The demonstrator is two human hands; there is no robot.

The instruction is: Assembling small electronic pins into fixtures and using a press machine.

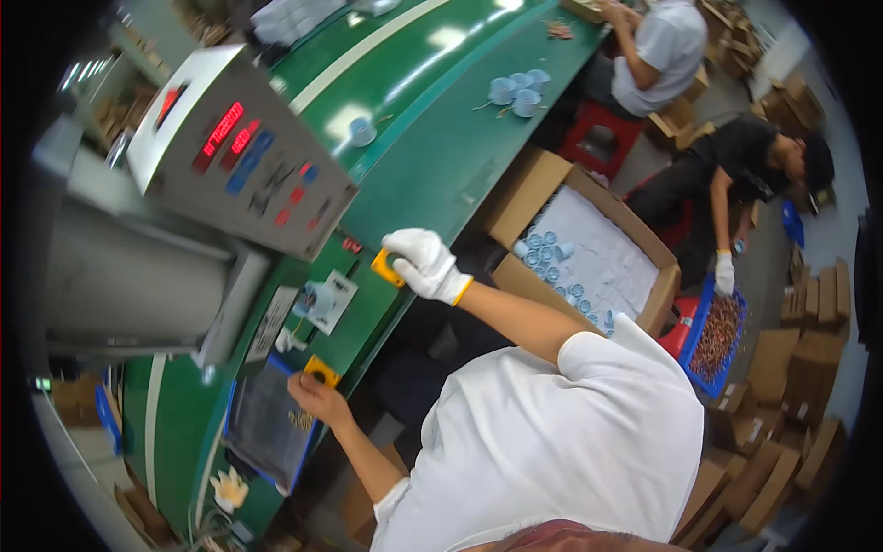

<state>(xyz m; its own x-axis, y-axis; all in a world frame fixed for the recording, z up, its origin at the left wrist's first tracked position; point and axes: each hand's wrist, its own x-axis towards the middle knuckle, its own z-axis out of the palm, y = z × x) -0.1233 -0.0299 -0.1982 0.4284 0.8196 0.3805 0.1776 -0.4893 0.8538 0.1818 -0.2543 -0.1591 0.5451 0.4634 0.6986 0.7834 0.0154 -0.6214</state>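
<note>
The gloved right hand (pixel 425 265) covers part of one yellow block (pixel 386 269); the bare left hand (pixel 317 397) touches a dark-centred yellow block (pixel 322 371). Whether either grips, one cannot tell. Loose glove fabric might slip or snag. Both bright, squarish blocks sit along the counter's near edge (pixel 391 317), flanking a light-blue cup (pixel 315 300).

Right of the boxy grey metal control unit (pixel 241 156), round pale-blue plastic cups (pixel 502 91) sit on the long green table (pixel 432 175); farther right, an open brown cardboard box (pixel 517 201); at the unit's lower right, two square yellow blocks (pixel 381 267).
</note>
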